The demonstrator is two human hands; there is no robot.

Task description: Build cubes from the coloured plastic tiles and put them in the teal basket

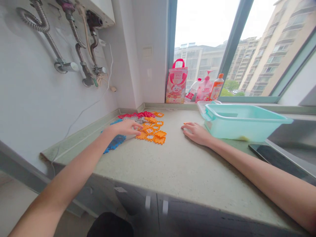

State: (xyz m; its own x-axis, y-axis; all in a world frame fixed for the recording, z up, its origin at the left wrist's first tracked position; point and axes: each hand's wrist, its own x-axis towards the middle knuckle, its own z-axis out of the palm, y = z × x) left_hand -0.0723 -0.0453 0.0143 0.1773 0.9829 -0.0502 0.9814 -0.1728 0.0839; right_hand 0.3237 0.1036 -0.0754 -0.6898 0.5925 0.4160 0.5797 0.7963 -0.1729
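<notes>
From the head view, I see the person's left hand (124, 127) reaching over a spread of flat orange plastic tiles with toothed edges (160, 139) on the pale green speckled stone countertop (158, 174). Its thumb and fingers are parted at the tiles' left side; I can't tell whether they pinch one. Some orange tiles carry white patterned centres. Flat blue toothed plastic pieces (116, 144) lie to the left, partly behind that hand, and red toothed plastic pieces (145, 114) are heaped behind, toward the wall.

The right hand (196, 132) rests on the countertop, well apart from the spread and just beside a translucent mint-green plastic tub (243, 126). Its fingers are loosely bent, with a speck of orange at the tips; whether they grip it, I can't tell. A dark flat slab (278, 159) lies in front of the tub.
</notes>
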